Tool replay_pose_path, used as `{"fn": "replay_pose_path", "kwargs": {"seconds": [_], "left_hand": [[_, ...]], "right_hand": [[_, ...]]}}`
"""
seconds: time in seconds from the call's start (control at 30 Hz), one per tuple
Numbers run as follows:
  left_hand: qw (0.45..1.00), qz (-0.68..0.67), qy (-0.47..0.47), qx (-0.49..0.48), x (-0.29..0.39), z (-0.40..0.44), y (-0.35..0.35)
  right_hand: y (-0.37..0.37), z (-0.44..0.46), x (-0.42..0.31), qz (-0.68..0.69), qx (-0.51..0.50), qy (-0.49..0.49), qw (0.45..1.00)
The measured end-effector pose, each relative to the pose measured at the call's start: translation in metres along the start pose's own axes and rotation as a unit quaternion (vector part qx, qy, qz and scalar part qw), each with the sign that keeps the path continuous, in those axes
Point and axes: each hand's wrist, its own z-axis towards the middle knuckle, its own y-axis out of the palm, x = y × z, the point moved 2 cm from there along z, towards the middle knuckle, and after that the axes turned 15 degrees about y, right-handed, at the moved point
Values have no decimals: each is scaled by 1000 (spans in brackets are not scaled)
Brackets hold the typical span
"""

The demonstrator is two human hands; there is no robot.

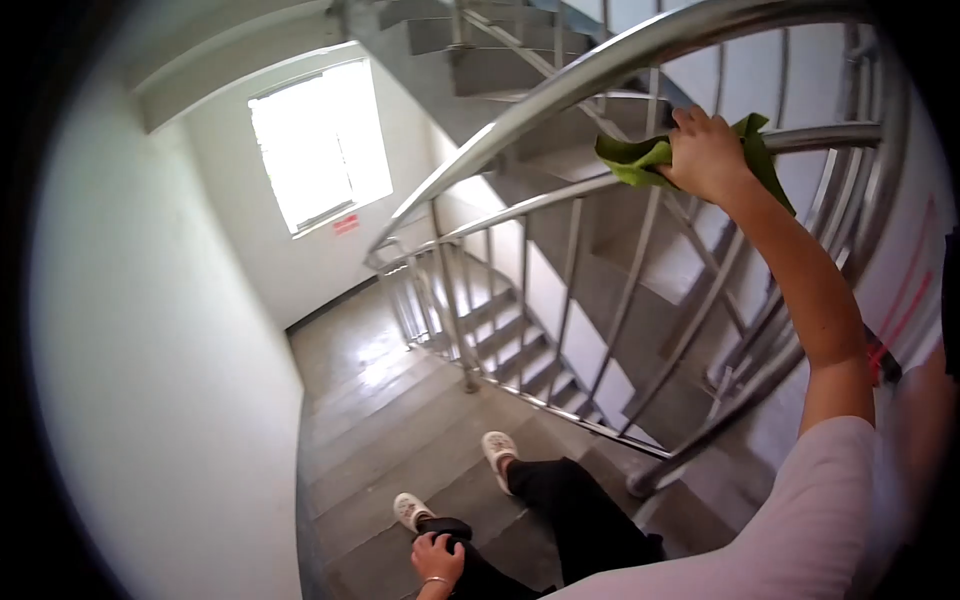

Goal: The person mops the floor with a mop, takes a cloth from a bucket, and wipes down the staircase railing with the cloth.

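My right hand (pixel 708 158) is closed round a green cloth (pixel 636 158), pressing it against the lower of two metal rails (pixel 820 137). Loose ends of the cloth hang out on both sides of the hand. Above it curves the thicker top handrail (pixel 590 75), which the hand does not hold. Low in the view, my left hand (pixel 438 562) lies with its fingers spread on the black trousers (pixel 565 510), near the knee. A thin bracelet circles that wrist.
Grey stairs (pixel 375 455) descend to a landing (pixel 365 335) below a bright window (pixel 320 145). Upright metal bars (pixel 570 290) line the right side, a white wall (pixel 165 380) the left. My feet, in white clogs (pixel 497 455), are on the steps. Another flight (pixel 500 70) rises beyond the railing.
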Motion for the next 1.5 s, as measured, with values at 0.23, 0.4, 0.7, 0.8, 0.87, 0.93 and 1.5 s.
{"fn": "replay_pose_path", "kwargs": {"seconds": [0.23,0.4,0.7,0.8,0.87,0.93,1.5], "left_hand": [[999,47,-16,12,7,4,-7],[996,89,-29,5,1,8,3],[989,87,101,65,-5,19,16],[993,72,80,54,-8,12,21],[998,51,21,-7,16,25,-4],[998,39,42,-15,32,24,-26],[985,44,108,129,22,13,-21]], "right_hand": [[106,43,-185,13,17,-76,997],[177,37,-317,45,7,-81,996],[176,48,-296,76,-54,-55,994],[132,46,-215,67,-87,-63,992],[104,42,-152,67,-155,-59,984],[54,19,-83,5,-120,-23,992],[-72,-23,140,-7,-85,56,995]]}}
